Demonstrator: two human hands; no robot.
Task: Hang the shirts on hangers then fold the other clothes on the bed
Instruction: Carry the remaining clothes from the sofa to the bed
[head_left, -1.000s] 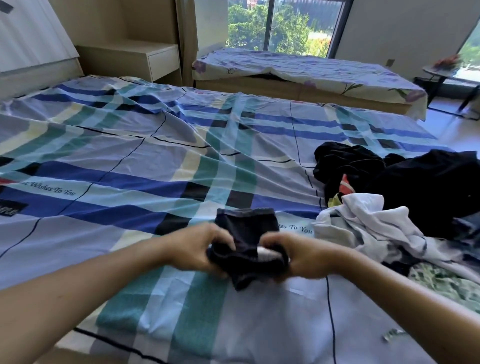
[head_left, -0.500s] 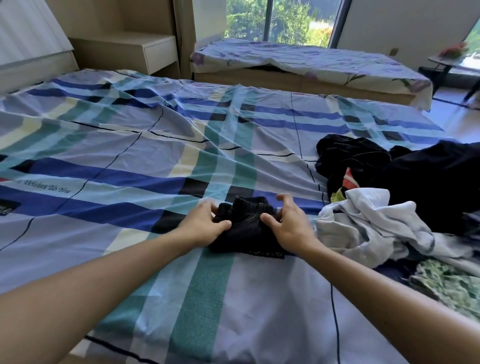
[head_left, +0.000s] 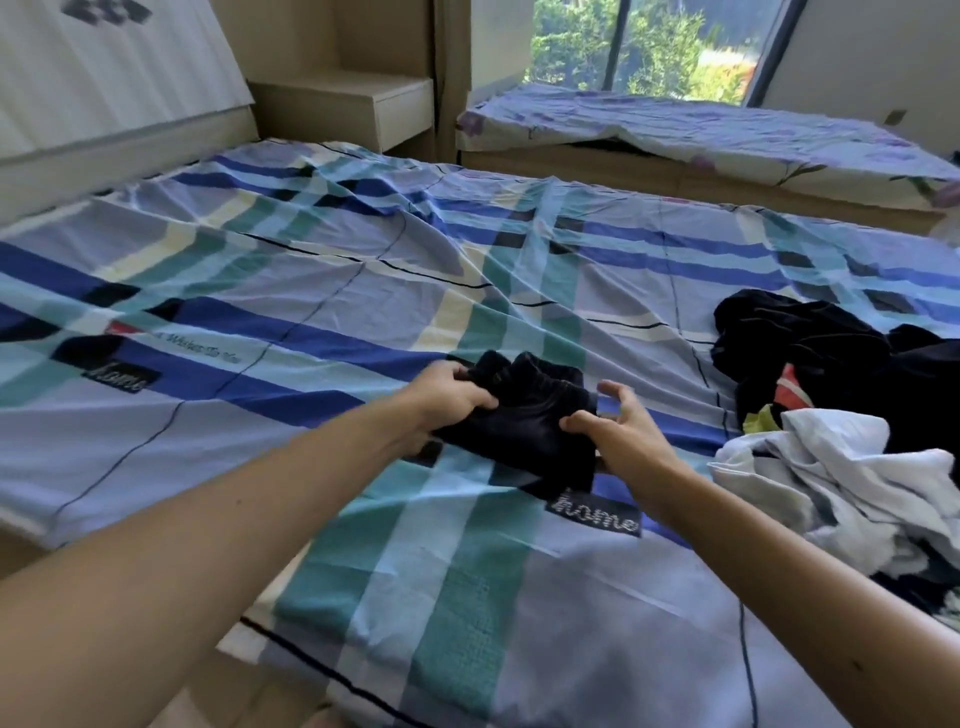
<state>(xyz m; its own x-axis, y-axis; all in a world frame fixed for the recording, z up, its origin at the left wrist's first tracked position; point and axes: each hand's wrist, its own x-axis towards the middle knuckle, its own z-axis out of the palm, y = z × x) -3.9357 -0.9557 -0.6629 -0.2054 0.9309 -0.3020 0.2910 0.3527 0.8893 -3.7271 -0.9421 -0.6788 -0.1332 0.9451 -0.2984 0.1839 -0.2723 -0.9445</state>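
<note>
A small dark folded garment (head_left: 524, 415) lies on the plaid bed sheet (head_left: 291, 291) in front of me. My left hand (head_left: 447, 397) grips its left edge with curled fingers. My right hand (head_left: 613, 423) is at its right edge, thumb pressed on the cloth and fingers spread apart above it. To the right lies a pile of clothes: a crumpled white garment (head_left: 831, 467) and dark garments (head_left: 810, 348) behind it, with a bit of red and yellow-green cloth between them.
A bedside cabinet (head_left: 363, 104) stands at the back beside the headboard (head_left: 104, 93). A second bed with a floral sheet (head_left: 701, 130) sits under the window. The bed's near edge and wooden floor show at bottom left.
The garment went from being held up between both hands to lying on the sheet. My right hand's fingers have lifted and spread. The view shifted left and closer.
</note>
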